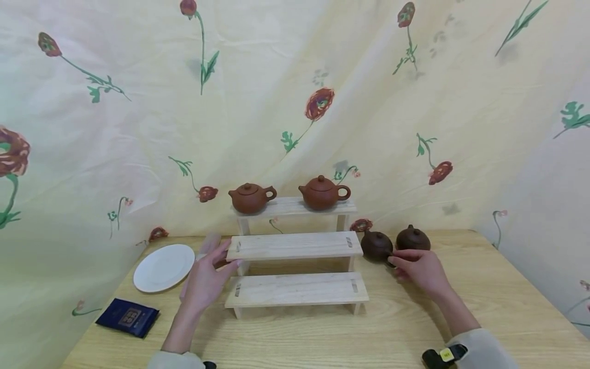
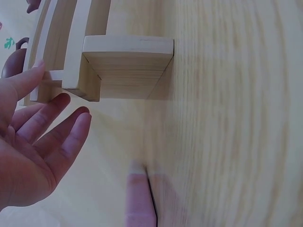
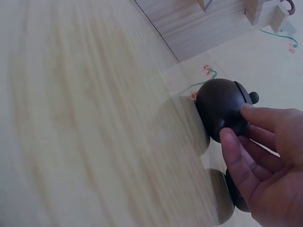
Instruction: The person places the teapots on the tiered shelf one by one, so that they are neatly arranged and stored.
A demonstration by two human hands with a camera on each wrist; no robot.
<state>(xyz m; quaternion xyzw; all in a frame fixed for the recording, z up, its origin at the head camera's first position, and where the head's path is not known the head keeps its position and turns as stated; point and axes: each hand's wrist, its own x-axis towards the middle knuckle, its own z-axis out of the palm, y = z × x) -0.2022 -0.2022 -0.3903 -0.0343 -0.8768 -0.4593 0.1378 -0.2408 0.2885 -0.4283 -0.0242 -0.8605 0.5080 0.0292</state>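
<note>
My right hand (image 1: 421, 269) pinches the handle of a dark brown teapot (image 1: 377, 246) to the right of a stepped wooden shelf (image 1: 295, 246). The right wrist view shows the thumb and fingertips at the handle side of this teapot (image 3: 221, 106). A second dark teapot (image 1: 412, 239) sits just beyond the hand. At the left end of the middle step, my left hand (image 1: 209, 279) touches the board with its fingers spread and loose. Two reddish-brown teapots, one on the left (image 1: 250, 199) and one on the right (image 1: 320, 193), stand on the top step.
A white plate (image 1: 164, 267) and a dark blue packet (image 1: 128, 318) lie on the left of the wooden table (image 1: 295, 338). A pinkish folded item (image 2: 140, 201) is beside the left hand. Behind the table hangs a flowered cloth (image 1: 258, 102).
</note>
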